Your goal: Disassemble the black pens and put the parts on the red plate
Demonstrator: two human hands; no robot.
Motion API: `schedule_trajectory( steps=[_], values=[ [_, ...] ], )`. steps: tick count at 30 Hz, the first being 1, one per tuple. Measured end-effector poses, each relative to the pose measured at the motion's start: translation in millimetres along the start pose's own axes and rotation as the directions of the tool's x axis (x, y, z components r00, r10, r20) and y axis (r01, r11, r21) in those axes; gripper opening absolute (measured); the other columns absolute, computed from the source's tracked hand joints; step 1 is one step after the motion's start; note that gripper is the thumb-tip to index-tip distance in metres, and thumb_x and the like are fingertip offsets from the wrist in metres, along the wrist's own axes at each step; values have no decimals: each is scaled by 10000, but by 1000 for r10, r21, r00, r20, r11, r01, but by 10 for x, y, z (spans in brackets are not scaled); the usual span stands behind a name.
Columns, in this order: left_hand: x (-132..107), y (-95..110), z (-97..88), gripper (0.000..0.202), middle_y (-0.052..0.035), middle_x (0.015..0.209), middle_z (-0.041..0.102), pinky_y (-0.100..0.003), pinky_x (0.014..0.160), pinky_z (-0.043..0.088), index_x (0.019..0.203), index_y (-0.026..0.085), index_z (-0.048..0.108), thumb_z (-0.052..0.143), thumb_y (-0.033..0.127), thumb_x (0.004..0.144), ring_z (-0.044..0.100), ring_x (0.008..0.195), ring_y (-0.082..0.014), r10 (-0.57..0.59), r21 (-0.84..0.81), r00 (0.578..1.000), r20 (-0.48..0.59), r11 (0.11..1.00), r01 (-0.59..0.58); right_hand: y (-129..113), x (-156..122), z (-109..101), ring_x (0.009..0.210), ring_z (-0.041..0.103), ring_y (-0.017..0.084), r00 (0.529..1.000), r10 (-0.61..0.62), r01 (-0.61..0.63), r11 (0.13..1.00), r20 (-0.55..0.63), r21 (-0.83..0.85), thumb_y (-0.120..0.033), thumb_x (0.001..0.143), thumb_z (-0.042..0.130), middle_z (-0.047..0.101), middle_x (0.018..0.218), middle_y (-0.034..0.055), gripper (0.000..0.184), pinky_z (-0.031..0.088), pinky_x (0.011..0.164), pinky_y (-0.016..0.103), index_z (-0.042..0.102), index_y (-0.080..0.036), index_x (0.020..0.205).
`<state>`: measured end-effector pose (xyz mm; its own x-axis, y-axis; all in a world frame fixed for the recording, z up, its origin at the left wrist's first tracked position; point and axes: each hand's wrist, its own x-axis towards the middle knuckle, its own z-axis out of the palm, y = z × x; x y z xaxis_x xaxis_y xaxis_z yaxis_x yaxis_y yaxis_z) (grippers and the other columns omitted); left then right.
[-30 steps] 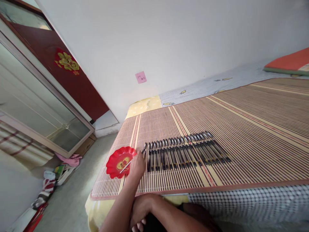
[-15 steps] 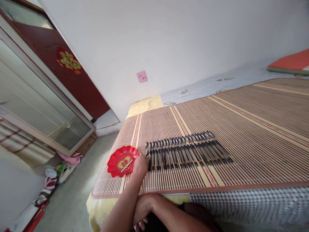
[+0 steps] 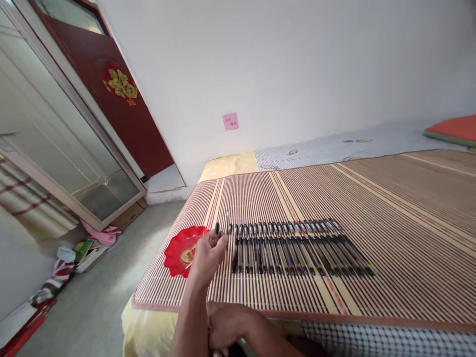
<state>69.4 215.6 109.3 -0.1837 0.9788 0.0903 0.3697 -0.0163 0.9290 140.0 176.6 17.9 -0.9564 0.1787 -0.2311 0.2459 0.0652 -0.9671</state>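
Observation:
My left hand (image 3: 208,252) is raised over the mat between the red plate and the row of pens. Its fingers are pinched round pen parts: a short black piece (image 3: 216,228) points up, and a thin stem with a pale tip (image 3: 228,218) stands beside it. A loose black cap (image 3: 230,229) lies at the left end of the row of black pens (image 3: 282,248), which lie side by side. The scalloped red plate (image 3: 174,250) holds a thin white stick (image 3: 189,266), partly behind my wrist. Low down, my right hand (image 3: 225,329) is bent against my left forearm, its fingers mostly hidden.
A striped bamboo mat (image 3: 372,213) covers the bed, with checked cloth (image 3: 372,339) hanging at the front edge. A pink note (image 3: 230,121) is on the wall. An orange folded item (image 3: 455,130) lies far right. Clutter (image 3: 61,270) sits on the floor at left.
My left hand has lifted from the left end of the row, now with the pen parts showing upright in its fingers. The view has tilted slightly; my right hand stays low.

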Motion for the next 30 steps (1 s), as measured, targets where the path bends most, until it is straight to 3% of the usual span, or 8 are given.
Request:
schedule_trajectory(
  steps=[3,5,9,13,15,17,24,30],
  values=[
    [-71,143,41,432,134,532,313,-174,411,187,840,192,528,773,541,778,207,423,-40,27,-476,995,101,879,25,-123,-133,-163,322,482,94,954,-101,156,972,-282,178,-54,721,460,518,414,-75,217,410,373,179,632,-162,644],
    [-91,161,61,467,143,530,314,-156,396,174,859,189,525,823,531,748,183,418,-26,30,-594,993,112,803,43,-163,-261,-266,312,437,85,853,-97,265,927,-513,264,-182,830,511,528,446,-64,165,344,341,182,636,-155,726],
    [-60,52,33,486,152,521,302,-146,372,173,895,192,525,846,526,749,166,397,-19,37,-684,984,172,724,93,-190,-639,-465,323,386,62,754,-38,300,908,-656,292,-495,951,563,622,590,-39,338,230,316,181,626,-163,967],
    [12,-90,-53,471,136,552,334,-141,385,195,879,174,544,873,483,742,185,423,-14,70,-705,974,217,701,107,-360,-943,-710,487,500,69,407,-99,382,921,-908,71,-519,970,595,665,730,8,374,360,436,188,682,-156,990],
    [34,-135,-90,454,125,564,363,-143,392,203,875,167,550,868,469,760,200,431,-13,83,-701,961,265,701,132,-518,-982,-857,601,567,91,289,-116,461,887,-950,33,-509,949,640,701,843,43,369,436,518,207,723,-161,1039],
    [46,-165,-115,441,121,567,371,-144,397,207,875,162,556,861,465,776,205,436,-14,101,-700,947,306,698,151,-686,-951,-1006,666,587,98,285,-143,549,835,-948,39,-489,923,681,720,936,62,352,462,561,213,755,-170,1055],
    [94,-273,-145,423,123,574,367,-147,392,194,859,156,557,863,437,777,177,436,-9,99,-744,950,296,648,164,-938,-635,-1265,636,568,82,527,-194,562,809,-827,169,-425,845,776,713,827,41,312,433,524,180,809,-156,1000],
    [144,-333,-127,434,117,585,373,-148,388,171,873,154,563,871,442,770,174,443,-14,91,-767,947,309,613,191,-800,-474,-1223,596,562,53,548,-146,620,732,-824,283,-382,772,848,731,854,27,287,483,561,165,801,-155,942]
  ],
)
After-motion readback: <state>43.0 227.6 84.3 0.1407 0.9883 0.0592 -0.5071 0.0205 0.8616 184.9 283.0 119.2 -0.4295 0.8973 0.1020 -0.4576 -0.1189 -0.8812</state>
